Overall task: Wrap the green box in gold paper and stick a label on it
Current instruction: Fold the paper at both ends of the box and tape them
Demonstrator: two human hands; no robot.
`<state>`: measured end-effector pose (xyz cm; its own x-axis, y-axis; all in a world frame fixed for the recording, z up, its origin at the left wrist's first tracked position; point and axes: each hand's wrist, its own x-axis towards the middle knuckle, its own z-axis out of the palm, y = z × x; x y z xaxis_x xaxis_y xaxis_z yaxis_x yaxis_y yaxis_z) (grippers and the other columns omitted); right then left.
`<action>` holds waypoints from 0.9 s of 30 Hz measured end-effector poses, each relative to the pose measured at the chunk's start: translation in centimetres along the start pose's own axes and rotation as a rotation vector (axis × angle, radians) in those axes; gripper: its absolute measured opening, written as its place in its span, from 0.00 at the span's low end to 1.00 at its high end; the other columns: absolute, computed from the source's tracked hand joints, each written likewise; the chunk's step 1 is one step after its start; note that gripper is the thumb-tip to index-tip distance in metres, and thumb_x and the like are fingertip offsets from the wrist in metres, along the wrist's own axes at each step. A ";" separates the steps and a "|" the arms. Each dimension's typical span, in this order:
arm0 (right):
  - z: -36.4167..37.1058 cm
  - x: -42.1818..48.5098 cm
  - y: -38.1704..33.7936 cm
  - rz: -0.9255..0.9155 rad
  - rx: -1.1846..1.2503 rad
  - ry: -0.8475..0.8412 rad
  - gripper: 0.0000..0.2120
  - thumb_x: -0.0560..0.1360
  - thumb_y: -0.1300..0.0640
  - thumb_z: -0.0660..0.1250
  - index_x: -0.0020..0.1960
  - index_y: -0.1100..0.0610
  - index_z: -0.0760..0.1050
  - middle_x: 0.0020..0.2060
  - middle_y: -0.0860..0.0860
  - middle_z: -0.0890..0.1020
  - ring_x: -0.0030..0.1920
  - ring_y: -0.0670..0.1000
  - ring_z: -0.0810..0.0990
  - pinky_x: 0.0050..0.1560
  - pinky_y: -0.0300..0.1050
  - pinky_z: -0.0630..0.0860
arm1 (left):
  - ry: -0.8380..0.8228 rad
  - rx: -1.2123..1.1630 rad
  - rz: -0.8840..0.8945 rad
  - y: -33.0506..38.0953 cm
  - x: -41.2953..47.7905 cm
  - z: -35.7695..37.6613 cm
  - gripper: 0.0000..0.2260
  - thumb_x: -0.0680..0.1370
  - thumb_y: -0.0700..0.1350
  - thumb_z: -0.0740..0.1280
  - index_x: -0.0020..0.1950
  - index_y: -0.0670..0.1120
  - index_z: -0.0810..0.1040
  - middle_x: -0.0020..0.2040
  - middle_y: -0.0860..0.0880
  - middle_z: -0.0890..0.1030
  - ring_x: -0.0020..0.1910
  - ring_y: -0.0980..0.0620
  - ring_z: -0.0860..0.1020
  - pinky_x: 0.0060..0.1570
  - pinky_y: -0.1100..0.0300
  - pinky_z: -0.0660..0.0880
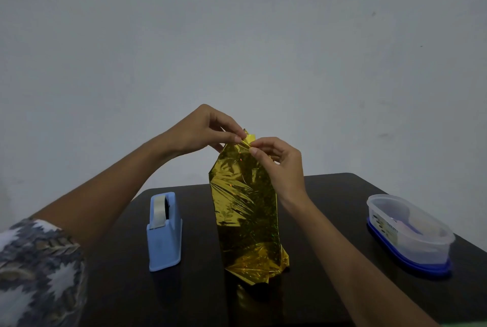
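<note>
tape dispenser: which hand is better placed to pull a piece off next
Probably the left hand. The tape dispenser stands on the left of the gold paper, under that forearm. The right hand would have to cross it, and could hold the pinched top fold instead.

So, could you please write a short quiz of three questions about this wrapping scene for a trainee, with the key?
1. True or false: the package in gold paper lies flat on the table.
2. Its top fold is pinched by: A) one hand B) both hands C) no hand.
3. Fill in: the blue tape dispenser stands on the person's ___ side of the package.
Key: 1 false, it stands upright; 2 B, left hand and right hand; 3 left.
</note>
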<state>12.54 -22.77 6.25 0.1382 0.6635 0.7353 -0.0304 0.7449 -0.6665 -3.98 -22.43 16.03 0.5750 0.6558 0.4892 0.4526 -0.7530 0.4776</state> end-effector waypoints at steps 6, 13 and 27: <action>-0.1 0.3 -0.1 0.014 -0.081 -0.019 0.06 0.71 0.58 0.72 0.46 0.50 0.81 0.38 0.45 0.81 0.40 0.40 0.78 0.40 0.26 0.72 | -0.021 0.023 -0.003 0.0 0.3 -0.2 0.09 0.74 0.35 0.69 0.50 0.48 0.82 0.39 0.58 0.84 0.41 0.55 0.82 0.38 0.64 0.80; 0.2 0.6 -0.1 0.021 -0.215 -0.041 0.02 0.72 0.56 0.71 0.45 0.52 0.81 0.35 0.43 0.80 0.39 0.42 0.78 0.38 0.26 0.71 | -0.036 0.027 -0.006 -0.1 0.3 -0.2 0.09 0.74 0.36 0.69 0.49 0.48 0.83 0.39 0.56 0.84 0.41 0.54 0.82 0.37 0.64 0.79; 0.1 0.6 -0.2 0.037 -0.173 -0.034 0.03 0.71 0.55 0.72 0.40 0.48 0.80 0.37 0.43 0.81 0.38 0.44 0.75 0.38 0.36 0.73 | -0.091 0.100 -0.080 -0.4 0.7 -0.5 0.06 0.74 0.39 0.70 0.49 0.43 0.84 0.41 0.52 0.85 0.42 0.54 0.82 0.39 0.60 0.81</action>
<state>12.55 -22.52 6.89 0.1070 0.6941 0.7118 0.1365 0.6989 -0.7021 -4.11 -21.70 16.56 0.5913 0.7102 0.3820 0.5626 -0.7027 0.4356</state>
